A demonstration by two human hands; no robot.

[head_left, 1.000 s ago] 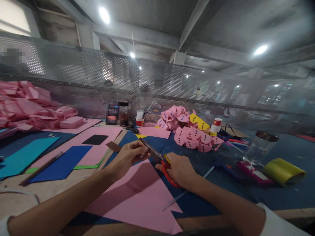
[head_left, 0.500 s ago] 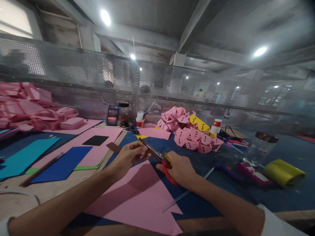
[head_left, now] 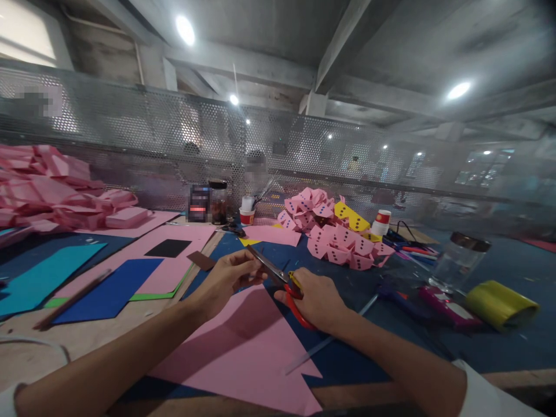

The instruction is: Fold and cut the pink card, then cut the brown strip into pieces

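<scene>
My right hand (head_left: 319,295) is closed around the handles of a pair of scissors (head_left: 274,270) with red and yellow grips. The blades point up and to the left, reaching past the fingertips of my left hand (head_left: 237,272). Those fingertips are pinched together beside the blades; what sits between them is too small and covered to make out. Below both hands lies a large pink sheet (head_left: 243,347) with a notched right edge. A brown strip (head_left: 201,260) shows just beyond my left hand.
Folded pink pieces (head_left: 47,185) are heaped at the left. Dotted pink pieces (head_left: 347,246) lie at the back centre. A blue sheet (head_left: 113,289), a wooden stick (head_left: 73,298), a glass jar (head_left: 458,263), a yellow roll (head_left: 501,304) and a glue gun (head_left: 403,298) are around the table.
The scissors' blades have shifted very slightly at my left fingertips. Both hands stay in nearly the same place, and the things on the table have not moved.
</scene>
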